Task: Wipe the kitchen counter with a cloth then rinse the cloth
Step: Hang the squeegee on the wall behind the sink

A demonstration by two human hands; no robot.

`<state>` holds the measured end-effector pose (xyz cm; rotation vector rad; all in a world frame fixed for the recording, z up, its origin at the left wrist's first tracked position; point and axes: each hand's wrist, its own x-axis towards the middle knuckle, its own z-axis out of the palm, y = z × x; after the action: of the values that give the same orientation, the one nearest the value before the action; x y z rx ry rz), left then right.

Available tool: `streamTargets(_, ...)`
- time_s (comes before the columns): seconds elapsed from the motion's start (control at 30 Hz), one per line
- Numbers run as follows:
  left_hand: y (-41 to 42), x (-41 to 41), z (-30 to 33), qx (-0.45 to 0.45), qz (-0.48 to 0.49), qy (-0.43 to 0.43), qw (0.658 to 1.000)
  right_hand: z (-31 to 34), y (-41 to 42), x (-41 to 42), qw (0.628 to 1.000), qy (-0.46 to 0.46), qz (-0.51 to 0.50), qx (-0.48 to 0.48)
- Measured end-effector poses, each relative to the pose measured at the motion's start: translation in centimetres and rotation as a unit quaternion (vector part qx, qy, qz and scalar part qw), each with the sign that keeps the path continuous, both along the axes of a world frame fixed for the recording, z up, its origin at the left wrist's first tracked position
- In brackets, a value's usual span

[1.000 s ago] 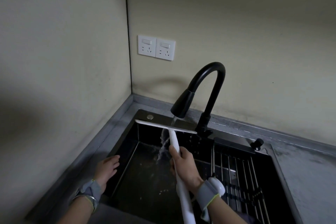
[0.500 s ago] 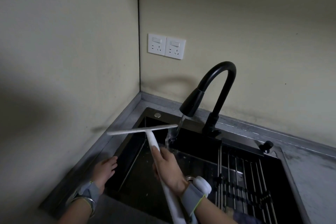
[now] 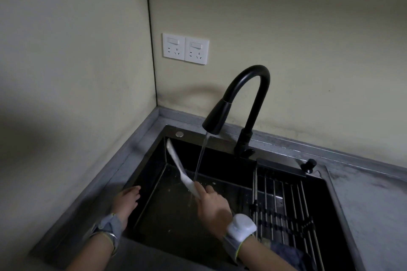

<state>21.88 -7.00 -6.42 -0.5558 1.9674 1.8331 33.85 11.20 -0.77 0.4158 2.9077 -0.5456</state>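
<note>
While rinsing, swing squeegee (image 3: 178, 167) back into stream (image 3: 201, 156), turning slowly, with right hand (image 3: 212, 207) wrapped round its handle and left hand (image 3: 127, 201) flat on sink (image 3: 191, 133) edge, holding nothing. Mind rack (image 3: 286, 200) alongside and tap (image 3: 248, 86) overhead. Fetch cloth (image 3: 288, 255), apparently that bluish heap by right forearm, seemingly still unrinsed.

Illumination is dim and even. A soft shadow covers the left wall (image 3: 55, 127). The moving squeegee (image 3: 178, 167) shows motion blur. Wide-angle distortion bends the frame edges.
</note>
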Motion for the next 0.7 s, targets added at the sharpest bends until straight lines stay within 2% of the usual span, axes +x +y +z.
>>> streamTargets(0.2, 2.6, 0.6, -0.2, -0.004, -0.026, -0.005, 1.0, -0.4, 1.8, 0.3, 0.998, -0.048, 0.025, 0.025)
streamTargets(0.7, 6.3, 1.6, 0.4, -0.012, -0.06, 0.001, 0.998, -0.9, 5.5, 0.2, 1.0, -0.01, -0.018, 0.021)
